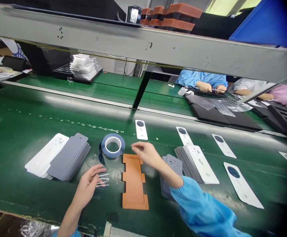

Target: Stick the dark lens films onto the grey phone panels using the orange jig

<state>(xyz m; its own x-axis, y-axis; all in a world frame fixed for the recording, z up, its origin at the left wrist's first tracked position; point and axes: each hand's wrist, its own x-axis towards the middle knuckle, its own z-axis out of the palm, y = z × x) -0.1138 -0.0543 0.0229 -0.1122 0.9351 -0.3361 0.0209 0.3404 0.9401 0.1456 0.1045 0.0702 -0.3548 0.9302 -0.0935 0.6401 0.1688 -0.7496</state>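
Note:
My left hand (89, 181) is low over the table, its fingers stretched forward and apart from the thumb. Thin white strips (103, 180) show beside its fingertips; whether it touches them I cannot tell. Just ahead is a dark piece of film (101, 158), next to a roll of blue tape (113, 145). My right hand (147, 154) hovers at the top right corner of an orange tray-like fixture (134, 184), thumb and forefinger pinched together. Anything between those fingertips is too small to make out. No panel shows in the fixture.
Stacks of white panels (48, 154) and grey panels (69, 158) lie left; more grey panels (174, 164) and white panels (205, 164) lie right. Single white panels with dark discs (242, 184) are spread about. A metal beam (143, 42) crosses above. Co-workers' hands (211, 87) work beyond.

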